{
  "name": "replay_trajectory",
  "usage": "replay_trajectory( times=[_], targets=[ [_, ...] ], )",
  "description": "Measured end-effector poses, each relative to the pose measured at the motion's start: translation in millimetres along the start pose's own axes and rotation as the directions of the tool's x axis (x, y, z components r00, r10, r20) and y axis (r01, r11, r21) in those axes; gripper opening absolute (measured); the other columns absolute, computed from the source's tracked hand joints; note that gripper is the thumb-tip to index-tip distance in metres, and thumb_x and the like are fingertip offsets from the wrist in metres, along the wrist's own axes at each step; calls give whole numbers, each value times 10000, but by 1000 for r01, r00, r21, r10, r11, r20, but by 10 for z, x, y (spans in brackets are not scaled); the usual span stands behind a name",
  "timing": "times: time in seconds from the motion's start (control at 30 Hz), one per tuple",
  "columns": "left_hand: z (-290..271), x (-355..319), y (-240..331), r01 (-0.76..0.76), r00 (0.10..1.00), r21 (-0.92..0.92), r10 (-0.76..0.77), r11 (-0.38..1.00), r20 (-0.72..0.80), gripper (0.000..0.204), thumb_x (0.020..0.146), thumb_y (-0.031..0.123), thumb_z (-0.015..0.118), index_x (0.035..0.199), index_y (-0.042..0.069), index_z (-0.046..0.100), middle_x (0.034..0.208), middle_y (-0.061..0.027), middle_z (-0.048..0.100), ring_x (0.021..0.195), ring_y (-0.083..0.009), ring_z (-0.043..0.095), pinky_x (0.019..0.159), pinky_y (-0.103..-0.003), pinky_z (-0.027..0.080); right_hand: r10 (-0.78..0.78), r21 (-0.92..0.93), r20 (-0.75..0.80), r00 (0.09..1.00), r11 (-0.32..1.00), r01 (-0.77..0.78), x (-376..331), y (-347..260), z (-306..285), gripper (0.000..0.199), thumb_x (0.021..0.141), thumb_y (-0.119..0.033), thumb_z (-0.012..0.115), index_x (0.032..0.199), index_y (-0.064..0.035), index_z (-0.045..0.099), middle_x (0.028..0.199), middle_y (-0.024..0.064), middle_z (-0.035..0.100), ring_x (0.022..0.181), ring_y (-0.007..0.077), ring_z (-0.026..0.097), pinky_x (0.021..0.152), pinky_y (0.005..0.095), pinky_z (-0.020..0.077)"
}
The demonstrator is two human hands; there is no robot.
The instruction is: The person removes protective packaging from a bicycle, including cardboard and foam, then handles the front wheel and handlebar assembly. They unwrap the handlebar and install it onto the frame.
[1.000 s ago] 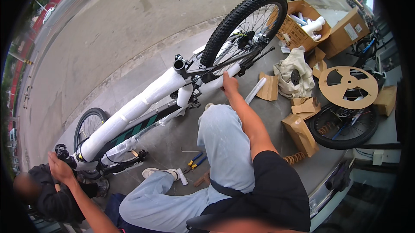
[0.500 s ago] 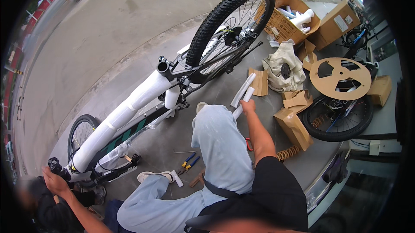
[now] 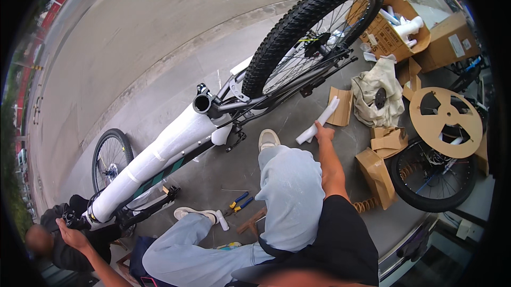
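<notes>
A bicycle lies across the view, its frame tube [image 3: 173, 146] wrapped in white foam and its rear wheel [image 3: 311, 37] raised at the far side. At the near left end of the frame, my left hand [image 3: 73, 235] is closed around a black part [image 3: 74, 220], partly hidden by the fingers. My right hand [image 3: 323, 132], right of my knee, grips white foam tubing [image 3: 318, 121] just above the floor. A second piece seems to lie against it, mostly covered. Near my shoe are pliers [image 3: 239, 204] with blue and yellow handles and a thin hex key [image 3: 237, 190].
Another person [image 3: 66, 234] crouches at the left, near a wheel [image 3: 113, 162]. To the right stand cardboard boxes [image 3: 394, 37], a cream cloth [image 3: 377, 93], a cardboard disc [image 3: 447, 122] and a wheel lying down [image 3: 434, 180]. A brown wooden-looking piece [image 3: 252, 221] lies by my leg.
The whole view has shifted with my head. My right hand has brought the foam piece it held against the other piece on the floor. My left hand stays at the frame's end.
</notes>
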State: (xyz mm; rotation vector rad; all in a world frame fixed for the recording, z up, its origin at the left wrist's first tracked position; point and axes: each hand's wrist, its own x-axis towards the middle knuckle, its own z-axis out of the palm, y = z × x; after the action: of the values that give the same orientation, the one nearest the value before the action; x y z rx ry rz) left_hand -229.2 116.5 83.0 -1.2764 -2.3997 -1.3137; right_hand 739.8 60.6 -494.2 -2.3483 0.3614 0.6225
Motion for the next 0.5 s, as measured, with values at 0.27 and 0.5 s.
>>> replay_trajectory(
  times=[0.27,0.5],
  targets=[
    [8,109,-235,-93,995,64,91,994,35,474,1115,332,516,1390,-34,641,1334,-208,710,1206,-331,685,1009,-432,522,-474,-249,308,825,797,550,-209,-49,-415,675,815,-570,872,1138,4,720,1073,203,790,1005,355,775,935,450,590],
    [178,328,-657,-341,940,32,340,940,40,320,1035,240,587,1242,38,724,1157,-203,749,1004,-383,730,818,-522,588,-288,0,766,575,894,448,-1024,214,-1403,725,856,-438,911,1339,41,660,1089,128,777,944,204,761,779,370,647]
  ],
)
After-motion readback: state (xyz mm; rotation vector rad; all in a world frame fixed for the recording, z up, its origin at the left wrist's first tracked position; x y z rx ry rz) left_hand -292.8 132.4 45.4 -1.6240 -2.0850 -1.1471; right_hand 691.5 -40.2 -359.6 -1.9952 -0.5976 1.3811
